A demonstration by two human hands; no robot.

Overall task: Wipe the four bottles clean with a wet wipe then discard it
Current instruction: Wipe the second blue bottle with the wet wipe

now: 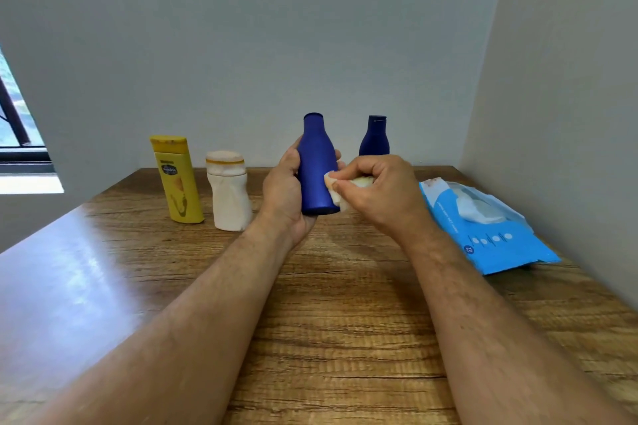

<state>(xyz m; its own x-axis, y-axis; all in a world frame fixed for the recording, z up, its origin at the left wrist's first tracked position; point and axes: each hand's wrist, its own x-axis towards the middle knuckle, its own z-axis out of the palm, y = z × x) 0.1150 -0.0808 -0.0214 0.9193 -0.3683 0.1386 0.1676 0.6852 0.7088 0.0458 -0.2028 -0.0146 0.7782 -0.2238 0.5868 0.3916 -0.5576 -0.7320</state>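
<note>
Wooden table (345,338): left hand (286,190), fingers curled round the tall blue bottle (316,166), held upright just above the tabletop; right hand (376,188), fingertips pinching a bunched wet wipe (333,188) against the bottle's right side. Right of the hands: blue wipes pack (483,228), lying flat, flap open. Farther back: yellow bottle (177,179) and white bottle (228,195) standing at left, small blue bottle (374,138) near the wall, partly hidden behind the right hand.
</note>
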